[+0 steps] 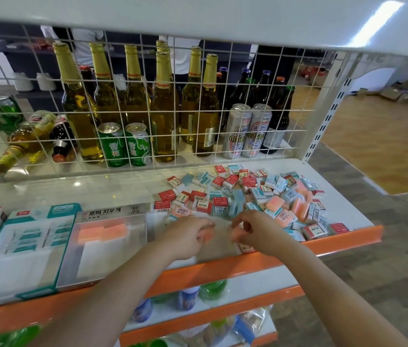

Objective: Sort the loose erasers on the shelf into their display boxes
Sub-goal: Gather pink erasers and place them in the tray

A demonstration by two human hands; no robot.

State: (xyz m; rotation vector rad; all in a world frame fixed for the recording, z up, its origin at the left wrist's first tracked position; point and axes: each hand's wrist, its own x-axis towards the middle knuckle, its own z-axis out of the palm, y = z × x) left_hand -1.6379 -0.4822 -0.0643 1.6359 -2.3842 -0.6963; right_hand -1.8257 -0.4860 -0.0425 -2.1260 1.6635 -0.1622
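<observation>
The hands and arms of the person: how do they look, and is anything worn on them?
Both arms are bare as far as the picture shows, with no sleeves in view. The left hand and the right hand wear no gloves. No ring, watch or bracelet can be seen on them.

White shelf [122, 189] with orange lip: loose erasers [248, 196] heaped right, teal box [25, 249] and silver box [107, 246] left.

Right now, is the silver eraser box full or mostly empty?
Mostly empty: the silver display box shows only a couple of orange erasers at its back, with bare white floor in front.
</observation>
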